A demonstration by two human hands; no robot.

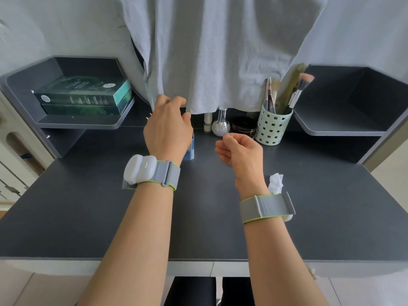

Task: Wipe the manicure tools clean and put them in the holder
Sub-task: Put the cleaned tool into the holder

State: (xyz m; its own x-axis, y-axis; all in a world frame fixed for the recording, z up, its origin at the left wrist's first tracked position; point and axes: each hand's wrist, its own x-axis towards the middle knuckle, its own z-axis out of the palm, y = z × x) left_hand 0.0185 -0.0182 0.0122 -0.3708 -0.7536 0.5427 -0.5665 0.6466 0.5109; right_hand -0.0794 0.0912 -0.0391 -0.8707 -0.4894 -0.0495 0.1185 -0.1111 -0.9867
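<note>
A pale green perforated holder (272,129) stands at the back right of the dark desk (110,217), with several brushes and thin metal tools (270,96) upright in it. A crumpled white tissue (276,181) lies on the desk beside my right wrist. My right hand (240,151) hovers left of the holder, its fingers loosely curled with nothing visible in them. My left hand (167,124) is raised at the hem of a hanging grey cloth (209,62), fingers curled. Whether it grips the hem cannot be told. A blue box (190,149) is mostly hidden under that hand.
Behind the hands stand a round glass bottle (220,125), a slim white tube (207,122) and a dark round compact (244,128). Green boxes (84,96) are stacked on the left shelf. The right shelf (342,120) is dark grey.
</note>
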